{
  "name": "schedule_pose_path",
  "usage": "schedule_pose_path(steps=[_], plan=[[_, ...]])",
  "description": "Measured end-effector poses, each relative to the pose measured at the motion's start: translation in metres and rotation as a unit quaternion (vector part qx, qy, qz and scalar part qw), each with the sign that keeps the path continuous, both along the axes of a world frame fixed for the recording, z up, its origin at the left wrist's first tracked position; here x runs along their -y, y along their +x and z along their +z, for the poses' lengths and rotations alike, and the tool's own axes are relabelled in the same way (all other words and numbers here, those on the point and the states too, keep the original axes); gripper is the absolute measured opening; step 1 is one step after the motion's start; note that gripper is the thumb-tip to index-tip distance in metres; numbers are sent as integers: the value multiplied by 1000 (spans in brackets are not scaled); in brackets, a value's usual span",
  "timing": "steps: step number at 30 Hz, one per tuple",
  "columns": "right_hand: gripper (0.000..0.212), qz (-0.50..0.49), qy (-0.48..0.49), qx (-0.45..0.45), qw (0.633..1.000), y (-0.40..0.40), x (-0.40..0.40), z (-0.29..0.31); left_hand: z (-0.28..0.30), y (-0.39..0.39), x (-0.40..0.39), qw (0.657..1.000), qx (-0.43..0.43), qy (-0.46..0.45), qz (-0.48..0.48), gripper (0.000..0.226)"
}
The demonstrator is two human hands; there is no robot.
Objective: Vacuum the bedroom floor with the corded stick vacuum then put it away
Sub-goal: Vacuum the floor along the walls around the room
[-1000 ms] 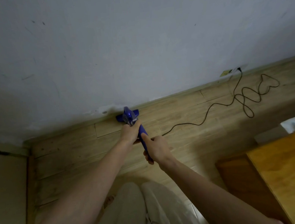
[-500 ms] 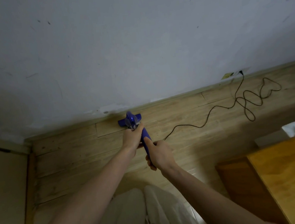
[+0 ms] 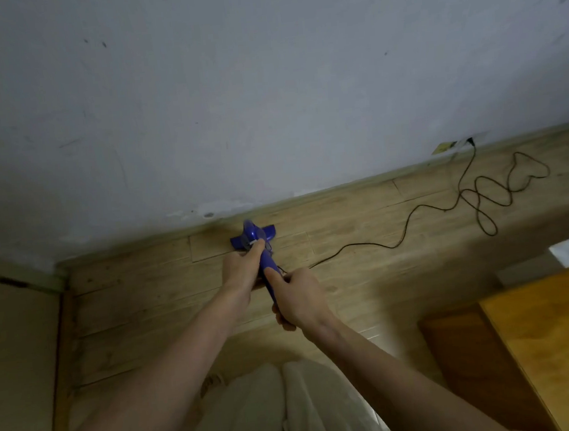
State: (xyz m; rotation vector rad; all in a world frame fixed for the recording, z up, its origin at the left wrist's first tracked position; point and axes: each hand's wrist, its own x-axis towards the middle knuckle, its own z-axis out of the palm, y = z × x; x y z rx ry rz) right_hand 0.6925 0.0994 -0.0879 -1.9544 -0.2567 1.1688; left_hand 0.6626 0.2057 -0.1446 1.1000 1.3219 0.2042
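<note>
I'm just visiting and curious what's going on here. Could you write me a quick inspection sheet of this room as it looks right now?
Surface: wood-plank floor, bare along the wall.
Job's things: blue stick vacuum, its head on the floor close to the skirting.
Clutter: blurred items on a wooden table at right; cannot tell what they are.
Hands: left hand grips the vacuum lower down; right hand grips the handle.
Cables: black cord runs in loose loops to a wall socket.
Surroundings: scuffed white wall; person's light trousers below.
</note>
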Motion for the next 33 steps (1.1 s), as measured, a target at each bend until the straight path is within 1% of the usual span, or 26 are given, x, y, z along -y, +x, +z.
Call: schedule_pose_path(steps=[5, 9, 14, 18, 21, 24, 29, 33], plan=[[40, 41, -16, -14, 999, -6, 5, 9, 2, -18, 4, 1000, -4, -1, 12, 33], [42, 30, -24, -17, 999, -8, -18, 4, 4, -19, -13, 999, -5, 2, 37, 28], [40, 45, -27, -10, 999, -28, -55, -3, 1, -32, -53, 999, -35, 35, 9, 35], [39, 35, -17, -6, 999, -68, -90, 3, 5, -67, -90, 998, -54, 46, 4, 36], [42, 28, -13, -8, 1000, -105, -108, 9, 6, -104, -110, 997, -53, 46, -8, 30], [40, 5, -14, -7, 1000, -142, -123, 14, 5, -143, -128, 997, -50, 50, -23, 30], [38, -7, -18, -15, 1000, -207, -152, 10, -5, -205, -159, 999, -33, 16, -11, 26], [39, -36, -14, -28, 999, -232, -170, 5, -9, -224, -174, 1000, -19, 11, -9, 29]])
